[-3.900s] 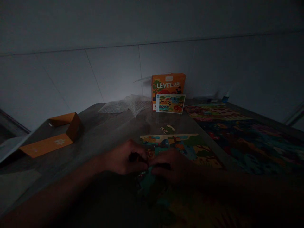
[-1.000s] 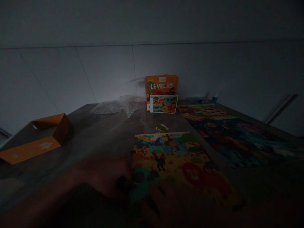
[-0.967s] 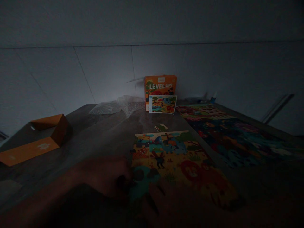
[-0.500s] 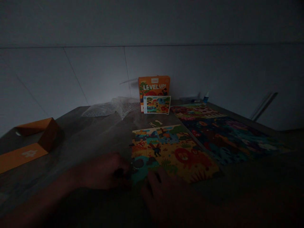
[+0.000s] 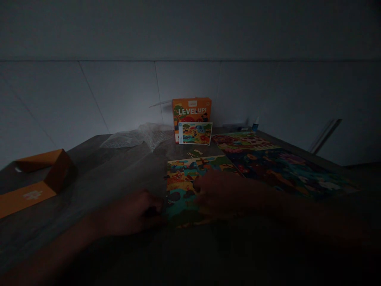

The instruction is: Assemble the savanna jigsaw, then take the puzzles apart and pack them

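Note:
In dim light, a jigsaw puzzle (image 5: 181, 194) with animal pictures lies flat before me. My left hand (image 5: 138, 210) rests at its lower left edge. The fingers there are curled together, and darkness hides whatever may be in them. My right hand (image 5: 223, 190) reaches in from the right across the puzzle's middle, covering much of its right part. Its fingertips point left, close to or touching the surface. Shadow and blur hide whether they grip a piece. A few loose puzzle pieces (image 5: 195, 153) lie just beyond the far edge.
An orange "LEVEL UP!" box (image 5: 192, 109) stands at the wall with a picture card (image 5: 195, 134) leaning on it. Bubble wrap (image 5: 137, 135) lies left of it. An open orange box part (image 5: 56, 171) sits far left. Darker puzzles (image 5: 285, 171) and a small bottle (image 5: 255, 124) are at right.
My right hand has moved up and away from the puzzle's near edge to its middle, now covering the lions. My left hand stays nearly in place. The view has shifted slightly.

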A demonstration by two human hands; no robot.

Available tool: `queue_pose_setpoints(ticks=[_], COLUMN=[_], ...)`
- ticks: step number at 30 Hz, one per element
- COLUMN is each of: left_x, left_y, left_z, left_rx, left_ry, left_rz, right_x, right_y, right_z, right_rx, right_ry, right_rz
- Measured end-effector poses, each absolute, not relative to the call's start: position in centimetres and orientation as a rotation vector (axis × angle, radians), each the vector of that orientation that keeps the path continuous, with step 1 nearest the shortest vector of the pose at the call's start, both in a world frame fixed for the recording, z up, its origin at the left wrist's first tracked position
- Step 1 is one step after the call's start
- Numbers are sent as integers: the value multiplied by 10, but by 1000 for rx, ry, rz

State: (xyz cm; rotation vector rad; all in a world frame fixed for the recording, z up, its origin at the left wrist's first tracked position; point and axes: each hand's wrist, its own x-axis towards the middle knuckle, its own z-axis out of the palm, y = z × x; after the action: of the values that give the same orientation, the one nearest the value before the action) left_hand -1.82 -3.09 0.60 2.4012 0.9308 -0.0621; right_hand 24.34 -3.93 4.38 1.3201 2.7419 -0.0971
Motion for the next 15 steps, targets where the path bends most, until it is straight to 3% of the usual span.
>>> queue_pose_setpoints(ticks=[4,7,15], left_x=[-16,-16,-19], left_y=[-32,-32,-33], left_z=[9,9,15], left_rx=[2380,2357,2355], left_ry=[978,981,853], left_rz=[-15,9,-52], right_x=[306,337,324], right_y=[35,68,61], right_z=[31,8,7], right_rx=[1684,1690,1584], right_ry=[2734,2697,2706], right_rz=[101,24,-95])
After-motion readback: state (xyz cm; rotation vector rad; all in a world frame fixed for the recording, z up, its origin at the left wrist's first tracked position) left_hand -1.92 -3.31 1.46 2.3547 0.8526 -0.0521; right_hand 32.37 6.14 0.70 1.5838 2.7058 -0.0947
